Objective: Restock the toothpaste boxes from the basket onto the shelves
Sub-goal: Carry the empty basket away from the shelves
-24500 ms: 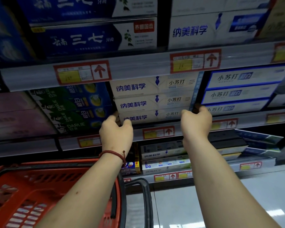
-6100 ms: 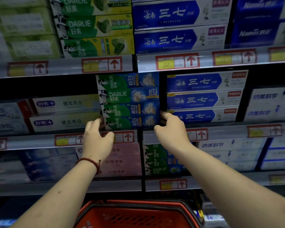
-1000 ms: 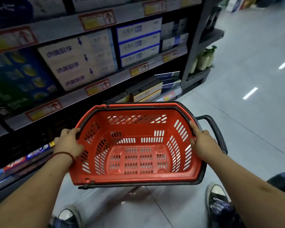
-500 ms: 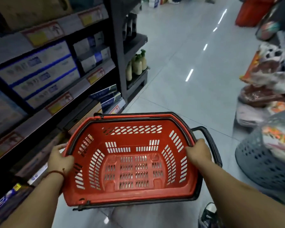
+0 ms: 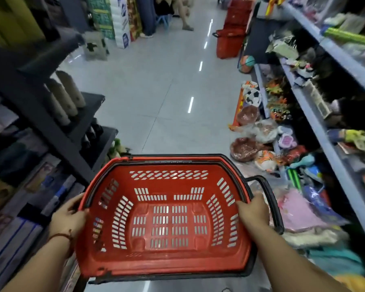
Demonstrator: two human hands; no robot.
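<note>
I hold a red plastic basket [image 5: 164, 260] with a black rim and a black handle in front of me, level with my waist. Nothing lies inside it; its slotted floor shows. My left hand [image 5: 69, 216] grips the left rim, a red cord around its wrist. My right hand [image 5: 253, 210] grips the right rim beside the handle. Toothpaste boxes [image 5: 15, 239] sit blurred on the dark shelves at the lower left.
A grey tiled aisle [image 5: 167, 91] runs ahead. The dark shelf unit [image 5: 57, 131] on the left holds bottles. Toys and bagged goods [image 5: 261, 133] spill onto the floor under the right shelves. Red baskets [image 5: 230, 34] stand stacked far ahead. A person sits at the aisle's far end.
My view has swung right, away from the toothpaste shelves and down the aisle. Both hands keep their hold on the basket, which has come along with me.
</note>
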